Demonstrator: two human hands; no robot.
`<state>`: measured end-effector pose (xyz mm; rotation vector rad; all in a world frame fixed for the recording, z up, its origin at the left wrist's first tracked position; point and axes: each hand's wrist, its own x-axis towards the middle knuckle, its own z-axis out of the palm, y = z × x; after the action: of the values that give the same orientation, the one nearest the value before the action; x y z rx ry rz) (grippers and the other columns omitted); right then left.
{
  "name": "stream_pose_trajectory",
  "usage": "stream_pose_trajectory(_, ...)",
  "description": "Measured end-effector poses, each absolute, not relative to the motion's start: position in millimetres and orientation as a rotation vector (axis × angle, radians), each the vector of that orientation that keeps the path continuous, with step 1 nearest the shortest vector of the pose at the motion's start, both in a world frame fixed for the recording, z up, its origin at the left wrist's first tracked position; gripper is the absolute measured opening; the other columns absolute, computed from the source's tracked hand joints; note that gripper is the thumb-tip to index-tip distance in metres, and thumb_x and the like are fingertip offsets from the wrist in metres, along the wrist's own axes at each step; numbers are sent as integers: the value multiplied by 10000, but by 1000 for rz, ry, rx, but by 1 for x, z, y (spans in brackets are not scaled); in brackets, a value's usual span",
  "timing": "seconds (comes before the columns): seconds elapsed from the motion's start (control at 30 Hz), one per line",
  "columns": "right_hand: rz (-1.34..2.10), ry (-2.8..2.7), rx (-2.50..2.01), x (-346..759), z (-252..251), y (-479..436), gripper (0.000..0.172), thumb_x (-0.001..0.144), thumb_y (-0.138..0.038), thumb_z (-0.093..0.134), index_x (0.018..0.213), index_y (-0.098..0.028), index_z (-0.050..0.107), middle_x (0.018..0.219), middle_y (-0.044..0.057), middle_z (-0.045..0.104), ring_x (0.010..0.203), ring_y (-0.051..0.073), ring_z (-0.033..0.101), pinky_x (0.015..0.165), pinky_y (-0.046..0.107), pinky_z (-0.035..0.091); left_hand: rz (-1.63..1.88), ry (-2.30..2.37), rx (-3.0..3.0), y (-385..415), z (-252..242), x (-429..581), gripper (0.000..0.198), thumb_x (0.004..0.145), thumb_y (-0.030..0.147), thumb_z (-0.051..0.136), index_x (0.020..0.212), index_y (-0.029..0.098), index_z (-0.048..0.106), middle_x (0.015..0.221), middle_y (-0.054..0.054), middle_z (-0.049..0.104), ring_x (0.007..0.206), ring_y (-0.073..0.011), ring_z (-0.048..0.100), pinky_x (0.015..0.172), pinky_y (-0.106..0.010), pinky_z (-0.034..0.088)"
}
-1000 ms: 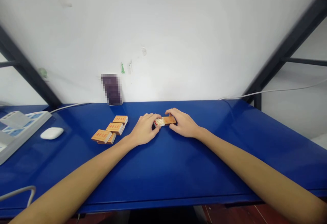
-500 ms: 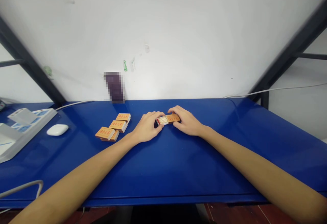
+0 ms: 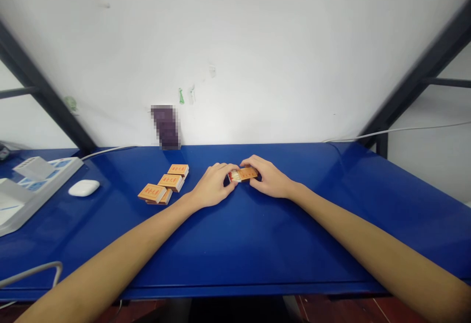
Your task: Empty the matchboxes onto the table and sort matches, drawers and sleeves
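Between my hands, just above or on the blue desk (image 3: pixel 250 249), is a partly opened matchbox (image 3: pixel 248 173). Its orange sleeve lies to the right, and its inner tray (image 3: pixel 234 175) sticks out to the left, showing red-tipped matches. My left hand (image 3: pixel 213 184) pinches the tray's outer end between thumb and fingers. The sleeve's right end is gripped by my right hand (image 3: pixel 271 176), the thumb in front and the fingers behind. Left of my left hand lie several closed orange matchboxes (image 3: pixel 170 181), some stacked and overlapping.
At the far left are a white power strip (image 3: pixel 55 175) with plugs and a white earbud case (image 3: pixel 84 187). A blurred dark purple object (image 3: pixel 167 126) leans against the white wall (image 3: pixel 272 58). Cables run along the desk's back, and dark metal posts stand at both sides.
The matchbox tray has slid further into its sleeve, so fewer matches show. My left hand has come slightly closer to my right hand. The other matchboxes stay in place.
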<state>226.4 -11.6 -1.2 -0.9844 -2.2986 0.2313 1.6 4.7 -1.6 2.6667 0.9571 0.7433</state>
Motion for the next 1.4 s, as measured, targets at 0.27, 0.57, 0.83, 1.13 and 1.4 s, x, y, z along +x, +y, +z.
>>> stream_pose_trajectory(0.27, 263, -2251, -922, 218, -3, -16, 387, 795, -132, 557, 1171, -207, 504, 1048, 73, 604, 823, 194, 583, 741, 349, 490, 887, 728, 2614, 1, -1, 0, 444, 821, 108, 530, 1250, 216, 492, 1243, -87, 524, 958, -174, 586, 881, -332, 514)
stream_pose_trajectory(0.57, 238, -2262, -965, 216, -3, -17, 340, 818, -151, 560, 1150, -216, 519, 1025, 65, 619, 824, 194, 593, 756, 347, 495, 876, 730, 2610, 0, -2, -1, 434, 822, 122, 533, 1239, 229, 479, 1284, -93, 467, 868, -146, 579, 847, -328, 530)
stream_pose_trajectory(0.83, 161, -2283, -938, 215, -2, -18, 245, 865, -187, 555, 1109, -206, 551, 1007, 68, 607, 864, 198, 585, 789, 347, 485, 895, 721, 2622, 1, -3, -1, 501, 752, 39, 492, 1216, 228, 497, 1269, -79, 481, 918, -155, 580, 796, -291, 525)
stream_pose_trajectory(1.13, 70, -2289, -967, 216, -6, -14, 266, 881, -250, 610, 1145, -225, 586, 1062, 78, 690, 946, 247, 595, 887, 445, 452, 945, 737, 2613, -1, -1, -1, 455, 746, 40, 496, 1161, 224, 530, 1225, -70, 522, 880, -149, 582, 772, -289, 529)
stream_pose_trajectory(1.4, 350, -2202, -1003, 215, -4, -14, 86, 875, -287, 632, 923, -218, 653, 960, 46, 707, 856, 191, 638, 791, 357, 503, 865, 737, 2633, -3, 4, 0, 342, 732, 92, 540, 1048, 206, 605, 1103, -57, 595, 921, -181, 611, 870, -336, 522)
